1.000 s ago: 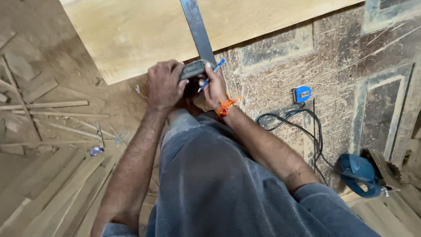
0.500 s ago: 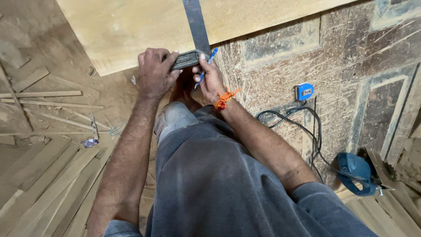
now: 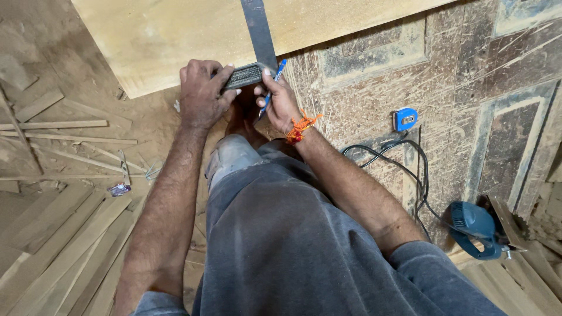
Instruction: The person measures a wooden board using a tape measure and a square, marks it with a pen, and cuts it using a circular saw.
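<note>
My left hand [image 3: 202, 93] grips the dark ribbed stock of a metal try square [image 3: 249, 75], pressed against the near edge of a pale plywood sheet [image 3: 175, 35]. The square's steel blade [image 3: 257, 26] runs up across the sheet. My right hand [image 3: 280, 100] holds a blue pen [image 3: 273, 83], its thumb resting on the stock's right end. An orange thread band sits on the right wrist. My knee in grey trousers is bent just below both hands.
A blue tape measure [image 3: 405, 119] lies on the patterned floor to the right. A black cable [image 3: 404, 164] runs to a blue power saw [image 3: 477, 228] at lower right. Wood strips and offcuts [image 3: 64, 234] cover the dusty floor at left.
Both hands and the square have shifted slightly up and left in view as the camera moved closer. The grip on square and pen is unchanged.
</note>
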